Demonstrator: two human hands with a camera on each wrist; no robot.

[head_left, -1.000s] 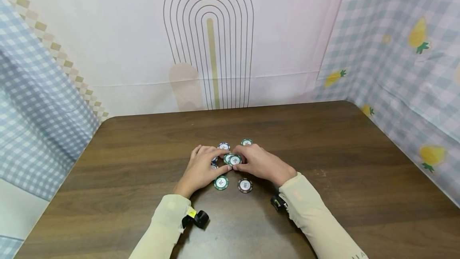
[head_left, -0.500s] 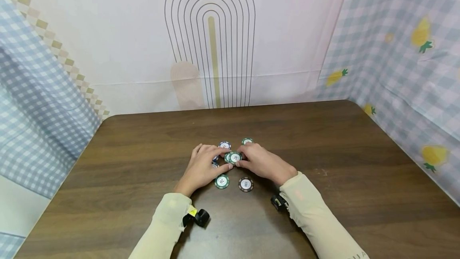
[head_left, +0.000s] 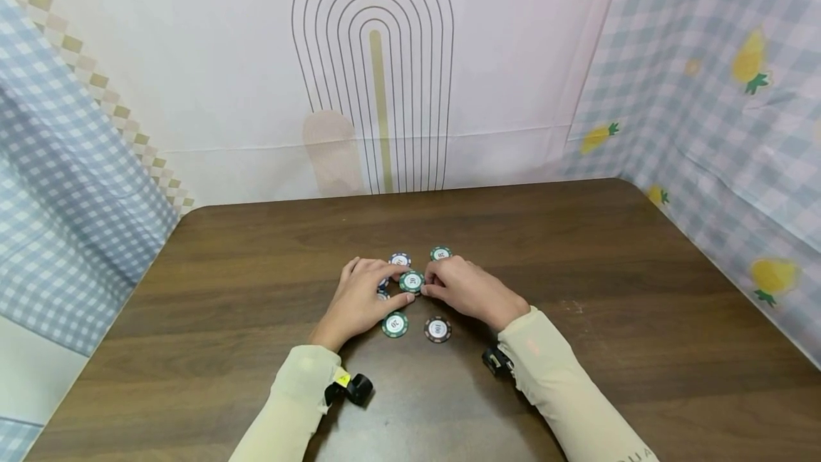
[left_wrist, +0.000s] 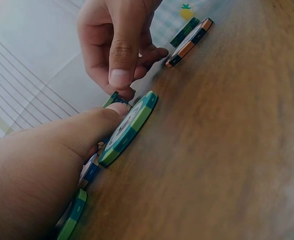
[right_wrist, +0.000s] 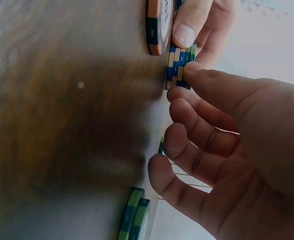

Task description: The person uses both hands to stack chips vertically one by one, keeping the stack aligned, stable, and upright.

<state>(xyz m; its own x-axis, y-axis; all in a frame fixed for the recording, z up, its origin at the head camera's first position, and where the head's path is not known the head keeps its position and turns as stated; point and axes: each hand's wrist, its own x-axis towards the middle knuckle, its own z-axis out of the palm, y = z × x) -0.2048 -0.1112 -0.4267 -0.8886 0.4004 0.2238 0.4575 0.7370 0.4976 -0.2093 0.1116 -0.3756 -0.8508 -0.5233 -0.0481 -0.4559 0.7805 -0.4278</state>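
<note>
Left hand [head_left: 363, 294] and right hand [head_left: 472, 291] pinching chip stack [head_left: 412, 281], apparently squaring it; next move probably calling for even pressure.

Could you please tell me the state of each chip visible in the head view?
Chip stack: upright, green chip uppermost, within left grip.
Near green chip: flat, face up.
100 chip: flat, face up.
Far green chip: flat, face up.
Blue chips: partly hidden.

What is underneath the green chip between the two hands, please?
Beneath that green chip, the right wrist view shows the blue-and-tan edges of stacked chips. Their upper faces are covered, so any markings there cannot be seen.
</note>
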